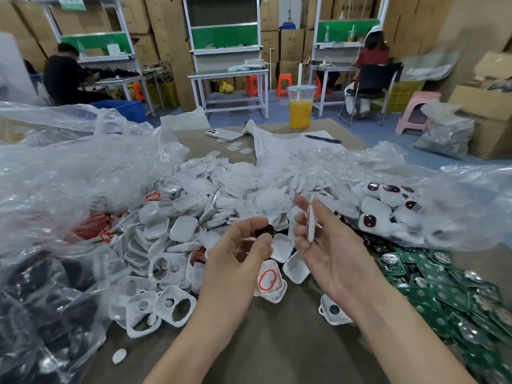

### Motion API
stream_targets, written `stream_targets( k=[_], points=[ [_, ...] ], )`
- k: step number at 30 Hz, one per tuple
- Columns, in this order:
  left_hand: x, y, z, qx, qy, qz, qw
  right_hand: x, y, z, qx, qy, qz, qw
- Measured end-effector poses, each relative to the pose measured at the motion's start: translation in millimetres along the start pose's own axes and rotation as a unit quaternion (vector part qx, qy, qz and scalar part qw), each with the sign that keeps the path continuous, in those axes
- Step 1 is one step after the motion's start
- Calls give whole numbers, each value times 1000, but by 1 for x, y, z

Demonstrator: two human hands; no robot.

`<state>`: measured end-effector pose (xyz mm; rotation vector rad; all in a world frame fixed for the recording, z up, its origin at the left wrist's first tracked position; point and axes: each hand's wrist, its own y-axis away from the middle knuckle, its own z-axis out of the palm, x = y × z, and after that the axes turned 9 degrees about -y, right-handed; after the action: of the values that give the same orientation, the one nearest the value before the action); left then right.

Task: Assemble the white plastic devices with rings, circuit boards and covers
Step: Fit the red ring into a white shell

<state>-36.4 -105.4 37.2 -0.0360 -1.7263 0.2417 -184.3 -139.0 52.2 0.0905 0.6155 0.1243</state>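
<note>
The left hand [238,252] curls thumb and fingers round a small dark round piece [264,231], and the right hand [329,253], at its 3 o'clock, pinches a thin white cover [310,224] edge-on between thumb and fingers. A ringed white shell [268,281] lies on the brown table [277,342] at 6 o'clock of the fingertips, with a heap of white shells [194,206] at 11 o'clock and green circuit boards [443,289] at 4 o'clock. At 12 o'clock stand a cup of orange drink [300,106], workbenches [230,76] and cardboard boxes [166,29].
</note>
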Motion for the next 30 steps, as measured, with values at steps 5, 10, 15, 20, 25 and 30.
stream_targets(
  k=[5, 10, 15, 20, 25, 30],
  points=[
    [0, -2, 0, 9, 32, 8, 999, -2, 3, -3, 36, -69, 37, 996],
    [0, -2, 2, 14, 45, 45, 998, -3, 3, -3, 51, -86, 34, 994],
    [-2, 0, 2, 21, -29, 109, 993, -1, 4, -3, 57, -28, 28, 998],
    [-2, 0, 1, 21, -34, 117, 992, 1, 1, -3, 56, 28, -4, 998],
    [2, 2, 0, 17, -23, 82, 996, 7, 1, -3, 8, 59, -17, 998],
    [5, 3, 0, 21, 6, 70, 997, 13, 5, -5, -21, 261, -86, 961]
  ],
)
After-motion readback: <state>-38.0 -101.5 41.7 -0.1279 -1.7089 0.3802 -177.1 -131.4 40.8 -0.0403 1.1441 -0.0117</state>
